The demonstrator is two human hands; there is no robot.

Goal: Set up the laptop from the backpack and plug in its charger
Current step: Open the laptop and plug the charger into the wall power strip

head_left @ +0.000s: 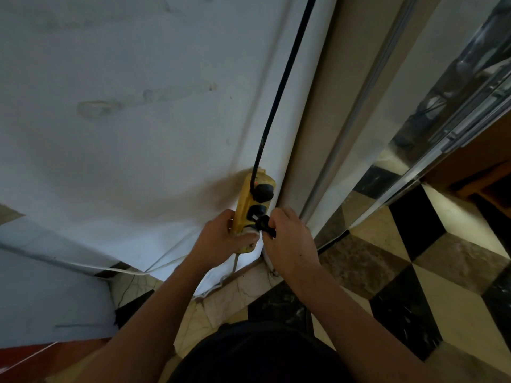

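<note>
While I look down along the white wall (124,134), I see my left hand (221,240) wrapped around the lower end of a yellow power strip (244,201) that stands upright against the wall near a corner. My right hand (287,241) is closed on a black charger plug (264,224), pinching it between fingers and thumb right at the strip's lower socket; I cannot tell whether the pins are in. Above it another black plug (263,192) sits in the upper socket, its black cable (279,87) running up the wall. A small red light glows beside it. Below lies a checkered tile floor (401,286).
</note>
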